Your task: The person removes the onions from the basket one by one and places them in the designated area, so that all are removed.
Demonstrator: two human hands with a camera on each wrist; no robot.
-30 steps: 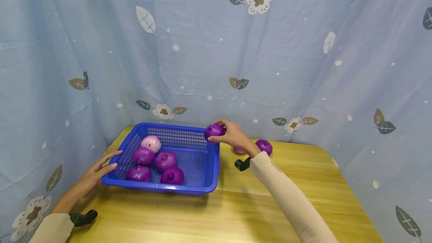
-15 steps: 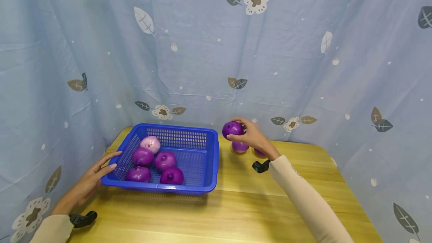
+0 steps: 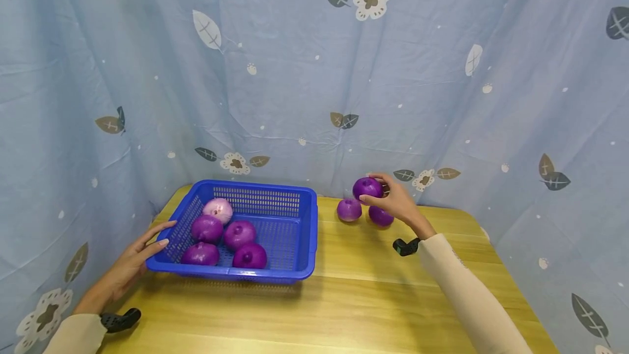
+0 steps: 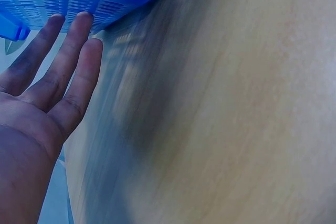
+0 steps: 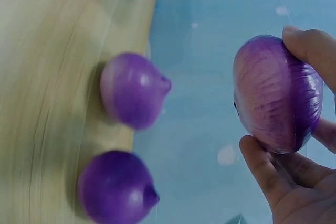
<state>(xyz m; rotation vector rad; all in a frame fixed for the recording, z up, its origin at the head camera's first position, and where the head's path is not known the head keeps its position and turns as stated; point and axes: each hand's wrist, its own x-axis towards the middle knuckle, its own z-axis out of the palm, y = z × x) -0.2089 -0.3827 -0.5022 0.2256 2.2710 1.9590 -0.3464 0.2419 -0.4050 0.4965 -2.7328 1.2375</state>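
My right hand [image 3: 395,201] holds a purple onion [image 3: 367,188] between thumb and fingers, raised above two others at the back of the table. In the right wrist view the held onion [image 5: 278,95] shows a pale, streaked side and a darker side. Below it in the head view are a lighter purple onion [image 3: 349,210] and a darker onion [image 3: 381,216], partly hidden by the hand. My left hand [image 3: 129,264] rests at the left rim of a blue plastic basket [image 3: 315,234]. In the left wrist view, straight fingers [image 4: 68,72] reach to the slotted wall.
Inside the basket's left half sit several onions, among them a pale pink one [image 3: 218,210] and a dark purple one [image 3: 249,256]. A wooden table [image 3: 344,310] carries everything. Behind and beside it hangs a blue flowered curtain [image 3: 295,70].
The right hand has carried its onion from the basket's right rim rightward, over the two onions on the table. The left hand has stayed at the basket's left rim.
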